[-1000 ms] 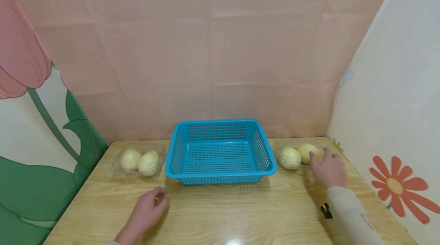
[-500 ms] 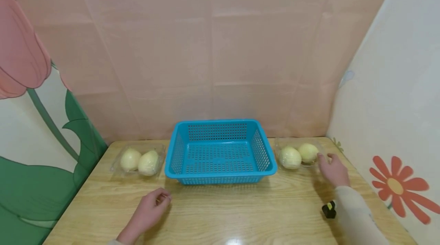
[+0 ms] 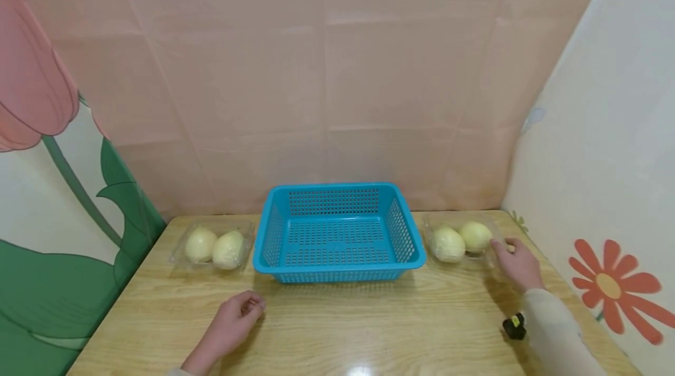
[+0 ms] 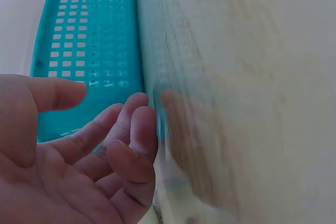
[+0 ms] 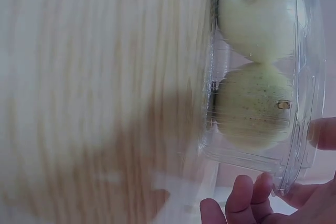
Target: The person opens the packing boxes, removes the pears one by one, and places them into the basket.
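My right hand (image 3: 519, 265) holds the near right corner of a clear plastic box (image 3: 437, 222). In the right wrist view, the thumb (image 5: 322, 132) lies over the box's lip and a finger sits under it. Two pale yellow pears (image 5: 254, 108) lie side by side inside. My left hand (image 3: 231, 322) hovers low over the table in front of the basket, fingers loosely curled, holding nothing. The left wrist view shows its fingertips (image 4: 143, 129) near the tabletop, with the blue basket beyond.
A blue slotted plastic basket (image 3: 340, 269) stands at the back middle. Left of it is another clear box (image 3: 224, 225) with two pears (image 3: 228, 249). The wooden table (image 3: 327, 329) meets a pink cloth wall (image 3: 327, 83) behind and a flowered wall (image 3: 596, 147) at right.
My right hand has moved from over the right-hand pear to the box's near right corner, and that box has shifted slightly rightward and nearer. My left hand has drifted slightly right.
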`<state>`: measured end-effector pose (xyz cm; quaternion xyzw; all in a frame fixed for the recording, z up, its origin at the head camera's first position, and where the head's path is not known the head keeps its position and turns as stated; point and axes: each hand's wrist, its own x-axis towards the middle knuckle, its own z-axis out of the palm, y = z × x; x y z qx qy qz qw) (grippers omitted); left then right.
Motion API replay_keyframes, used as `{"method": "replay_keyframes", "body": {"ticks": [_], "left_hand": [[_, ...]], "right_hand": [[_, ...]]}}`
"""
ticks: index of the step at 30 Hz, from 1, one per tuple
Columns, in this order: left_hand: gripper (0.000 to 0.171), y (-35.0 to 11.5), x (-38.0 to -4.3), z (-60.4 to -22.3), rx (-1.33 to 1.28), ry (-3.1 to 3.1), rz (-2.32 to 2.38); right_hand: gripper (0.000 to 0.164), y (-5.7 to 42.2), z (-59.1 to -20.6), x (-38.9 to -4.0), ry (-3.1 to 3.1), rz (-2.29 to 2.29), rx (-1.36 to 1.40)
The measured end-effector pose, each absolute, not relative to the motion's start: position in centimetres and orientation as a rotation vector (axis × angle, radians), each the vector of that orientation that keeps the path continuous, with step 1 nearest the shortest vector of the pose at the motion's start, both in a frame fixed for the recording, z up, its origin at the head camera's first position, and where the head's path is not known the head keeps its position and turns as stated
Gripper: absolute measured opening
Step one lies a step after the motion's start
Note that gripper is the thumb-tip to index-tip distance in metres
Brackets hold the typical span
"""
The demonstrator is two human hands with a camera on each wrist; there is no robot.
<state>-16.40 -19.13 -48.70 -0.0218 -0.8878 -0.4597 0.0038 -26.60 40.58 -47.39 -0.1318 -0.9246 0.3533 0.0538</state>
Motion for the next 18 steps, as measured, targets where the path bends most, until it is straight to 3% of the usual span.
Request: {"method": "replay_keyframes", "body": {"ticks": [18], "left_hand": [[0.016, -19.0, -16.6, -48.9, -0.119, -2.823, -1.421]], "right_hand": [[0.074, 41.1, -46.3, -24.3, -2.914, 1.103, -0.236]]}}
